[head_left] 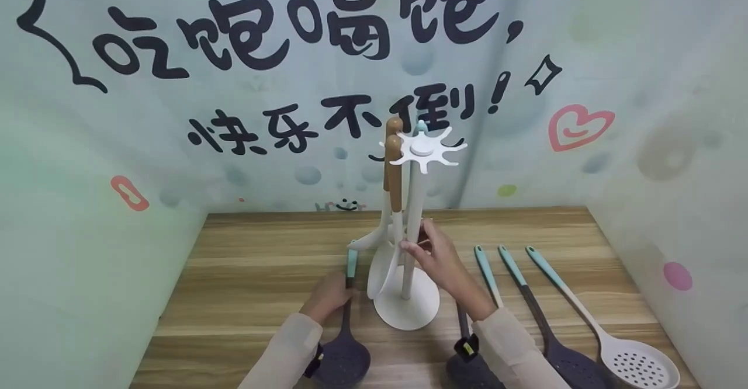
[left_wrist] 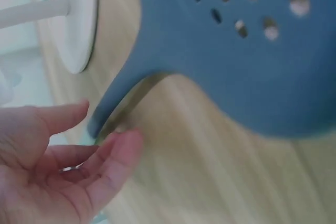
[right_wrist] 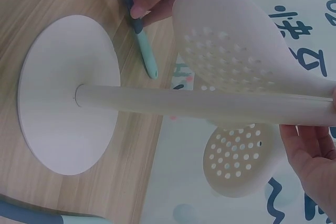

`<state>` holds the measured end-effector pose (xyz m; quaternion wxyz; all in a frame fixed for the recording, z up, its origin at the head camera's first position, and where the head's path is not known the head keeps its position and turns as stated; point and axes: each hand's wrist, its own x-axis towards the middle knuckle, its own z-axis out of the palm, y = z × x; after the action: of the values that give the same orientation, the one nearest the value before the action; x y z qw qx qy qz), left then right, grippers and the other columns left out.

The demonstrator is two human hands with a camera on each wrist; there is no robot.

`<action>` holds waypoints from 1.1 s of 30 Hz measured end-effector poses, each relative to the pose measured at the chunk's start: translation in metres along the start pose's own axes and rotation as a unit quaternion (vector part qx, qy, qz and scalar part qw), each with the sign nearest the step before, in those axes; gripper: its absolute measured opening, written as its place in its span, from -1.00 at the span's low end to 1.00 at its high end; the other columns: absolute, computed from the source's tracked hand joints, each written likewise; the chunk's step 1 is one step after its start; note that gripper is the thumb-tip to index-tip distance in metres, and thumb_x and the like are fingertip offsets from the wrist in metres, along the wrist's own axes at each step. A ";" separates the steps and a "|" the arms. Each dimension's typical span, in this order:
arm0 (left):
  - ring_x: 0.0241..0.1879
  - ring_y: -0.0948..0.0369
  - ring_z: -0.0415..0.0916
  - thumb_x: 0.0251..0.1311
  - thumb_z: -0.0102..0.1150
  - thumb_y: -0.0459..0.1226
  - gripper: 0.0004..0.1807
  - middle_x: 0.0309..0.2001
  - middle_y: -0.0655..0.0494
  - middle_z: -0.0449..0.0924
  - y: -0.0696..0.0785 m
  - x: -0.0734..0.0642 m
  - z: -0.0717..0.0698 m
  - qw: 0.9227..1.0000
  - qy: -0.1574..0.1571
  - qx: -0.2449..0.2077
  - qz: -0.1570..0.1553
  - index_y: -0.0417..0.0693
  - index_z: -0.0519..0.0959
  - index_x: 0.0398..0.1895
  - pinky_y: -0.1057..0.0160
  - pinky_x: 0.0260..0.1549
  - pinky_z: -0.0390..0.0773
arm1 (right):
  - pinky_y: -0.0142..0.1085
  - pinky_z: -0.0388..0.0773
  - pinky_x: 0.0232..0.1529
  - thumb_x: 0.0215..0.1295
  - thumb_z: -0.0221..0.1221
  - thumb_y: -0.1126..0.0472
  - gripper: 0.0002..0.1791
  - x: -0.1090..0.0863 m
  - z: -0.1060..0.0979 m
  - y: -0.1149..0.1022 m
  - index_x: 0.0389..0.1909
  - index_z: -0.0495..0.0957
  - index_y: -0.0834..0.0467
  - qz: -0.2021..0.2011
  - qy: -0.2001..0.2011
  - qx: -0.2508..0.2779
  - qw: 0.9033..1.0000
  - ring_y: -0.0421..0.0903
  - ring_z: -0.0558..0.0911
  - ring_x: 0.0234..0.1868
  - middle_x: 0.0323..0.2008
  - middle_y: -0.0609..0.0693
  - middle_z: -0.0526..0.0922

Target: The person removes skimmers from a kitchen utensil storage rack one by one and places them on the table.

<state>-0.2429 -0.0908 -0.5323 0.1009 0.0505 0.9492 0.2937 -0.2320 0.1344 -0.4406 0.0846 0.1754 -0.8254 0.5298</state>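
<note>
A white utensil stand (head_left: 414, 214) with a round base and a hooked, star-like top stands mid-table. My right hand (head_left: 439, 260) holds its pole between thumb and fingers. White utensils with wooden handles (head_left: 395, 173) hang on its left side; holes show in the white skimmer heads (right_wrist: 226, 51) in the right wrist view. To the stand's left, a dark blue-grey skimmer (head_left: 345, 357) with a teal handle end lies on the table. My left hand (head_left: 327, 295) pinches its handle, the thumb on one side and curled fingers on the other.
Right of the stand, a white skimmer (head_left: 640, 363), a dark utensil with holes (head_left: 575, 365) and another teal-ended handle (head_left: 485, 266) lie on the wood table (head_left: 263, 237). A dark utensil (head_left: 473, 371) is partly hidden under my right forearm. A printed backdrop (head_left: 234, 103) rises behind.
</note>
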 end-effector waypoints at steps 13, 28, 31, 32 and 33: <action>0.12 -0.22 0.30 0.12 0.00 -0.41 -0.33 0.24 -0.42 0.08 0.008 0.002 -0.052 0.997 0.058 -0.037 -0.025 -0.35 0.11 0.34 -0.07 0.01 0.46 | -0.22 0.60 -0.14 0.24 0.17 0.20 -0.67 -0.001 0.000 0.000 -0.03 0.41 0.23 0.008 -0.003 0.013 1.000 -0.07 0.57 -0.21 -0.24 0.08 0.57; 0.17 0.00 0.27 0.19 0.08 -0.29 -0.39 0.23 -0.13 0.19 0.070 -0.022 -0.091 0.944 0.210 -0.216 0.134 -0.15 0.18 0.31 0.00 0.16 0.37 | -0.18 0.58 -0.13 0.21 0.16 0.36 -0.67 -0.002 0.000 -0.014 -0.02 0.38 0.33 0.016 0.004 0.016 1.000 0.03 0.57 -0.19 -0.22 0.17 0.55; 0.11 0.04 0.33 0.19 0.10 -0.31 -0.42 0.19 -0.10 0.26 0.085 -0.030 -0.088 0.929 0.224 -0.235 0.179 -0.15 0.21 0.28 0.04 0.10 0.43 | -0.22 0.58 -0.15 0.21 0.15 0.38 -0.71 -0.004 -0.003 -0.030 -0.06 0.39 0.37 0.014 0.002 0.009 1.000 0.05 0.57 -0.21 -0.25 0.19 0.55; 0.10 0.04 0.34 0.19 0.09 -0.32 -0.44 0.18 -0.09 0.28 0.090 -0.032 -0.088 0.924 0.226 -0.239 0.195 -0.17 0.23 0.26 0.05 0.10 0.44 | -0.24 0.58 -0.16 0.21 0.15 0.38 -0.71 -0.005 -0.004 -0.033 -0.07 0.39 0.37 0.011 0.001 0.007 1.000 0.06 0.57 -0.22 -0.26 0.19 0.55; 0.10 0.03 0.35 0.20 0.09 -0.32 -0.47 0.16 -0.09 0.30 0.094 -0.035 -0.087 0.920 0.226 -0.242 0.212 -0.18 0.24 0.24 0.04 0.10 0.45 | -0.26 0.59 -0.17 0.21 0.15 0.38 -0.72 -0.005 -0.004 -0.034 -0.08 0.39 0.38 0.008 0.002 0.007 1.000 0.06 0.57 -0.22 -0.26 0.19 0.55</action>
<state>-0.2245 -0.0663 -0.4032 -0.1718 0.1568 0.8141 0.5321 -0.2141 0.1262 -0.4116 0.0802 0.1682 -0.8230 0.5366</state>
